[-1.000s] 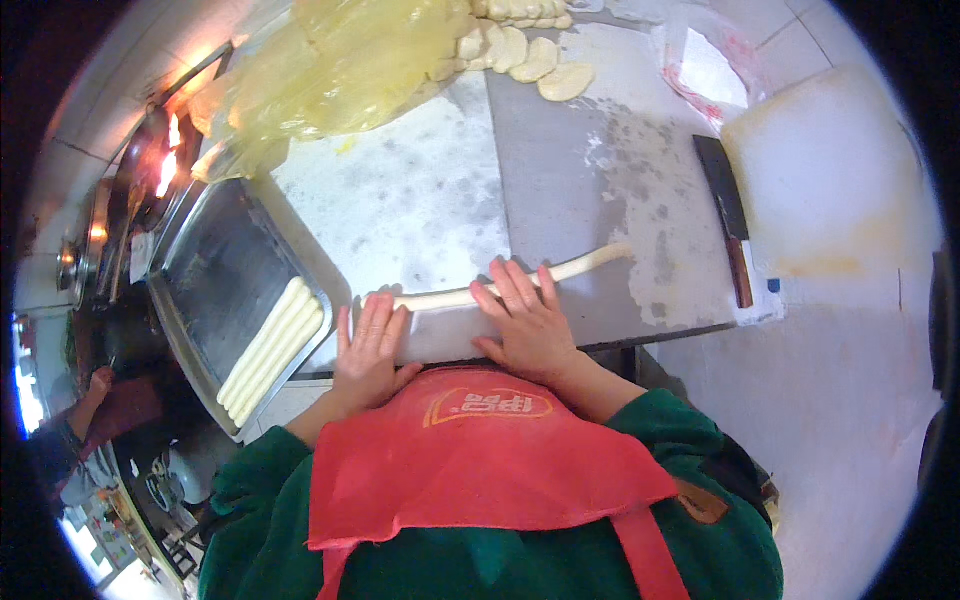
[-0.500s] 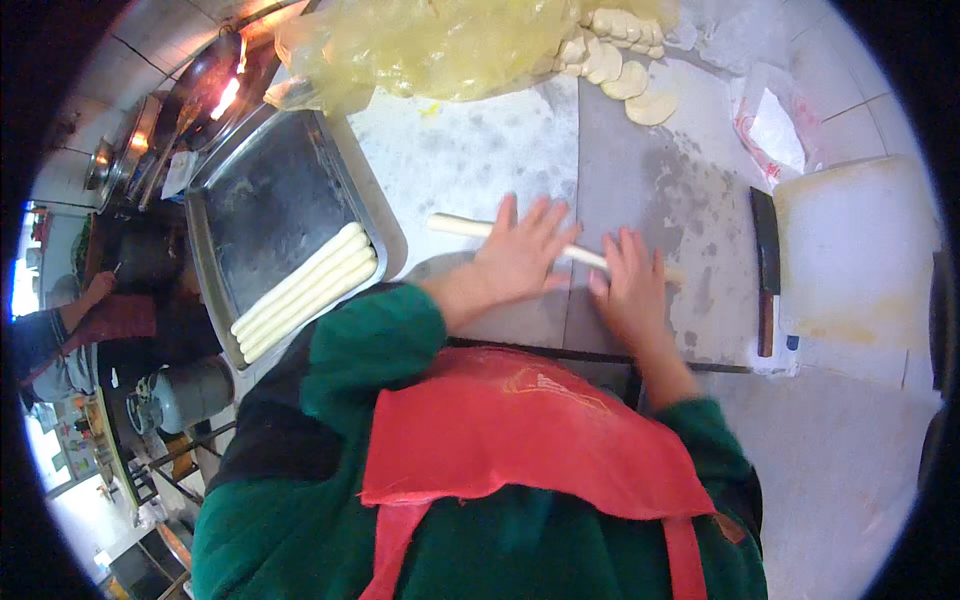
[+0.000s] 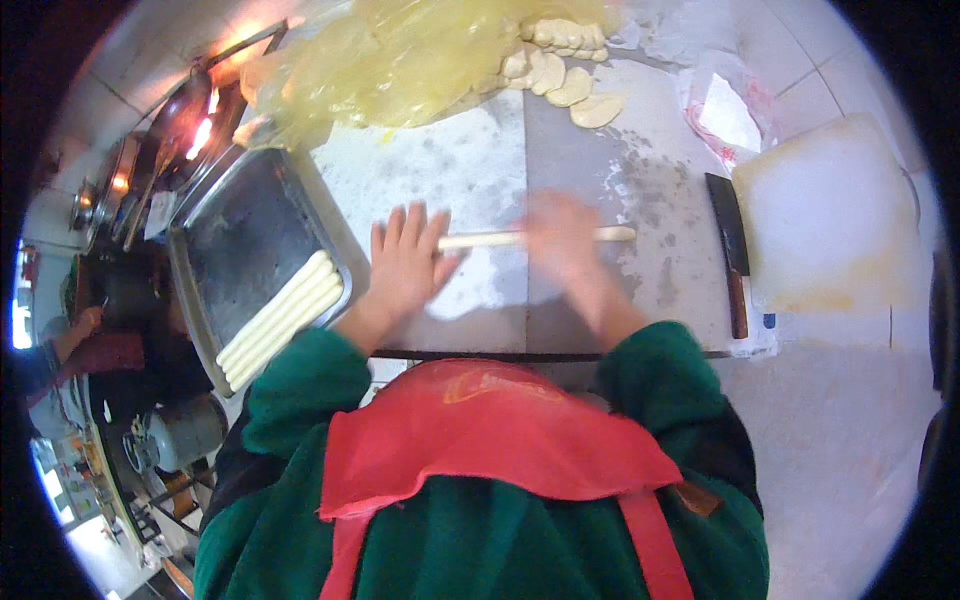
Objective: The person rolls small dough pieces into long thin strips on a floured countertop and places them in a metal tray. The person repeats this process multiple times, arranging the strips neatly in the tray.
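Dough rope (image 3: 482, 240), long axis crosswise

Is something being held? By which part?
No grip shows: the left hand lies flat at the left end of the dough strip; the blurred right hand covers its middle.

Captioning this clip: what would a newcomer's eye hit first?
Probably the bright red apron at lower centre. Just above, the blurred right hand lies over a pale dough strip, the left hand at the strip's left end. Then the flame at upper left, beyond the metal tray holding more dough strips.
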{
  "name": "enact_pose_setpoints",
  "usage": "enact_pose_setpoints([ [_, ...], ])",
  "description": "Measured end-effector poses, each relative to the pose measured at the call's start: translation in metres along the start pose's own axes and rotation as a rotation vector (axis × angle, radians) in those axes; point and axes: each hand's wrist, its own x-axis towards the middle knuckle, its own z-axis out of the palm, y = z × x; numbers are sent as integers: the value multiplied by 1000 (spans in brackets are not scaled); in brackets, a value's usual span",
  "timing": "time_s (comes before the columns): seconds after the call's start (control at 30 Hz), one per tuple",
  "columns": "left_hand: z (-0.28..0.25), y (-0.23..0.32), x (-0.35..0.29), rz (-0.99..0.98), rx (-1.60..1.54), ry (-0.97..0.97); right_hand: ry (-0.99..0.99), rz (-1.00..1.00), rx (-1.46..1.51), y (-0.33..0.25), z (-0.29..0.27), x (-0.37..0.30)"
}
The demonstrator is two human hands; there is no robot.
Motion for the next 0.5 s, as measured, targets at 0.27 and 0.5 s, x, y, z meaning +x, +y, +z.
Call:
enact_pose_setpoints([
  [0.27,-17,-4,-19,-76,-86,67,386,301,-176,65,0,-9],
  [0.5,11,-33,-69,20,-497,105,228,350,31,96,42,-138],
])
